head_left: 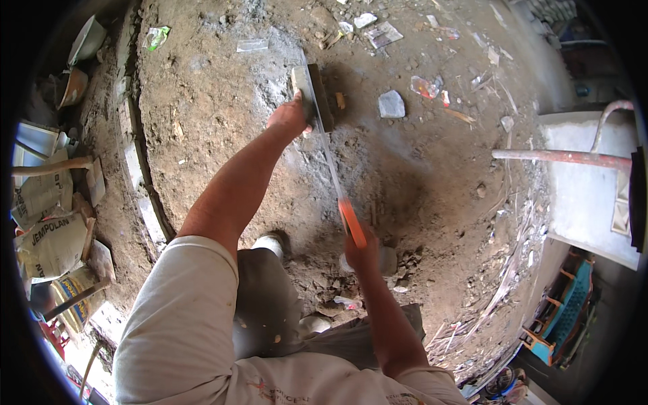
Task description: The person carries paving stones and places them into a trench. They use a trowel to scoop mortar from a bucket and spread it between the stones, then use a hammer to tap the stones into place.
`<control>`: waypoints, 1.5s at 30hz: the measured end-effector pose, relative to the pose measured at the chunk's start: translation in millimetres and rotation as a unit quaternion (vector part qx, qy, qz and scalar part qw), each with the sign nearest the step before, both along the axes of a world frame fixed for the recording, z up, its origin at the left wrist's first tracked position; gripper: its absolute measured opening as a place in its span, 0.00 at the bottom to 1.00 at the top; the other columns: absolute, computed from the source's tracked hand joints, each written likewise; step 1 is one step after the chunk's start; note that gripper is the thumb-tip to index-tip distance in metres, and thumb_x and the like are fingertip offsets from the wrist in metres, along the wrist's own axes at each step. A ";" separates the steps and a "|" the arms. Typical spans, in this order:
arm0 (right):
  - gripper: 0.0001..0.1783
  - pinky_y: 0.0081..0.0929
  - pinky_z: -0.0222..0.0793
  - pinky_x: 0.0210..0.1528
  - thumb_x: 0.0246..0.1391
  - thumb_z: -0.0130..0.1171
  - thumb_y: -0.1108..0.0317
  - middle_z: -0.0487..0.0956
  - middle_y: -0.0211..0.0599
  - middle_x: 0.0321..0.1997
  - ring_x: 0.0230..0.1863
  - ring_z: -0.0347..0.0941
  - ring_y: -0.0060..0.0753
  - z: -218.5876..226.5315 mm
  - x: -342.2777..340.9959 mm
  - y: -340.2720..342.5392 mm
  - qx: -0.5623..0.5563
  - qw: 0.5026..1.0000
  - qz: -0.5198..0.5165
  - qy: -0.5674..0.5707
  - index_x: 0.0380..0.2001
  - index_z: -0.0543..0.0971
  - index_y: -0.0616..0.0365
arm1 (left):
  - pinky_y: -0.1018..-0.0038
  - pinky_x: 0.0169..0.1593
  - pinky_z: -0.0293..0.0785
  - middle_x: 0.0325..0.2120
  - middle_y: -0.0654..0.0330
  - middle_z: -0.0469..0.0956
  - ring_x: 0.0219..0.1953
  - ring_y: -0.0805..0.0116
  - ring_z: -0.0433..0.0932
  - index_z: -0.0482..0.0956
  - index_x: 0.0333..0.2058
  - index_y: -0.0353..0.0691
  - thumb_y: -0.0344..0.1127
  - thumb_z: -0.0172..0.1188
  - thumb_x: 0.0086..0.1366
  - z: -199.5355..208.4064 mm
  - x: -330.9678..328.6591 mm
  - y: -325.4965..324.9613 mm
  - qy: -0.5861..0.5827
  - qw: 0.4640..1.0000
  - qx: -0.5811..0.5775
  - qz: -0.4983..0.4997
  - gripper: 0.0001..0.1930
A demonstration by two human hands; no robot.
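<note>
My right hand is closed around the orange handle of a hand saw. The saw's thin blade runs up and away from me to a small grey block. With thumb and fingers, my left hand grips the near left side of this block. The blade lies along or in the block, between its pale left part and a darker right part; how deep it sits I cannot tell. Pale dust covers the soil around it.
A loose pale block piece lies to the right on the dirt floor, among plastic scraps. Bags and a bucket stand at the left. A rusty metal pipe juts in from the right, above a blue-green rack.
</note>
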State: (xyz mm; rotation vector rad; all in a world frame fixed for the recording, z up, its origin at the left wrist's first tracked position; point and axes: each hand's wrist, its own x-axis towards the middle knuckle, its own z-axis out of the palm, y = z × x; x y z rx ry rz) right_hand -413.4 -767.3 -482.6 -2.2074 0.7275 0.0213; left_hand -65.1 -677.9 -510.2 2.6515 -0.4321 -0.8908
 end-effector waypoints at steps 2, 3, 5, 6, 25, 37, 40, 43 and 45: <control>0.12 0.46 0.68 0.30 0.48 0.55 0.73 0.75 0.48 0.26 0.28 0.74 0.57 7.4 70.3 2.6 0.005 1.000 0.006 0.012 0.38 0.73 0.59 | 0.59 0.55 0.73 0.52 0.49 0.76 0.55 0.52 0.75 0.45 0.70 0.47 0.46 0.70 0.57 -6.2 2.9 6.3 -0.003 1.000 0.001 0.007 0.50; 0.10 0.47 0.68 0.32 0.48 0.55 0.72 0.75 0.49 0.27 0.30 0.73 0.59 25.9 91.4 6.7 0.034 0.998 -0.007 0.058 0.37 0.73 0.59 | 0.59 0.55 0.73 0.52 0.50 0.76 0.55 0.52 0.75 0.45 0.70 0.47 0.46 0.70 0.57 -5.5 1.4 10.1 0.001 1.000 0.005 0.008 0.50; 0.10 0.48 0.67 0.31 0.48 0.54 0.72 0.74 0.50 0.27 0.29 0.72 0.59 11.8 61.0 9.1 0.016 1.000 -0.009 -0.004 0.36 0.72 0.59 | 0.59 0.55 0.73 0.53 0.50 0.76 0.55 0.53 0.75 0.45 0.70 0.48 0.47 0.70 0.56 -1.3 1.4 4.7 0.002 1.000 0.003 0.003 0.50; 0.09 0.48 0.67 0.31 0.48 0.54 0.73 0.73 0.50 0.27 0.28 0.72 0.59 2.6 36.4 12.8 0.008 0.999 -0.008 -0.033 0.35 0.72 0.58 | 0.59 0.55 0.73 0.53 0.50 0.75 0.55 0.53 0.75 0.45 0.70 0.49 0.47 0.70 0.56 -2.1 1.0 2.6 0.001 1.000 0.004 0.000 0.51; 0.10 0.47 0.67 0.28 0.45 0.54 0.74 0.74 0.52 0.24 0.25 0.72 0.60 22.6 -72.3 15.7 0.024 0.999 -0.024 -0.013 0.34 0.73 0.60 | 0.62 0.56 0.72 0.53 0.48 0.75 0.55 0.51 0.75 0.45 0.70 0.50 0.48 0.76 0.48 -14.7 1.9 6.3 -0.025 1.000 -0.003 0.011 0.57; 0.09 0.48 0.67 0.32 0.44 0.56 0.72 0.74 0.49 0.28 0.31 0.73 0.60 27.0 -26.1 21.3 0.060 0.995 -0.022 -0.077 0.33 0.73 0.60 | 0.60 0.56 0.72 0.54 0.48 0.74 0.57 0.51 0.74 0.44 0.70 0.51 0.52 0.72 0.52 -17.1 4.8 14.1 -0.008 1.000 -0.006 0.006 0.55; 0.12 0.44 0.70 0.34 0.44 0.56 0.72 0.76 0.49 0.26 0.31 0.76 0.57 84.6 -121.6 26.2 0.069 0.994 -0.068 0.056 0.36 0.75 0.60 | 0.61 0.57 0.72 0.54 0.50 0.75 0.57 0.52 0.74 0.43 0.71 0.54 0.50 0.74 0.51 -0.4 -0.7 1.8 0.016 1.000 0.002 0.012 0.56; 0.05 0.45 0.69 0.30 0.43 0.56 0.73 0.75 0.51 0.23 0.27 0.75 0.53 145.6 -167.5 27.2 0.057 0.976 -0.106 0.179 0.25 0.71 0.61 | 0.61 0.59 0.70 0.58 0.51 0.71 0.59 0.53 0.71 0.43 0.71 0.55 0.50 0.72 0.52 2.4 1.3 12.0 0.009 1.000 0.006 0.001 0.55; 0.09 0.35 0.65 0.24 0.50 0.59 0.70 0.71 0.40 0.19 0.18 0.70 0.37 158.7 -202.8 24.1 -0.013 0.994 -0.049 0.095 0.24 0.69 0.60 | 0.62 0.60 0.69 0.61 0.52 0.67 0.61 0.53 0.69 0.43 0.71 0.55 0.51 0.69 0.55 -2.0 9.3 14.0 -0.003 1.000 0.008 -0.019 0.53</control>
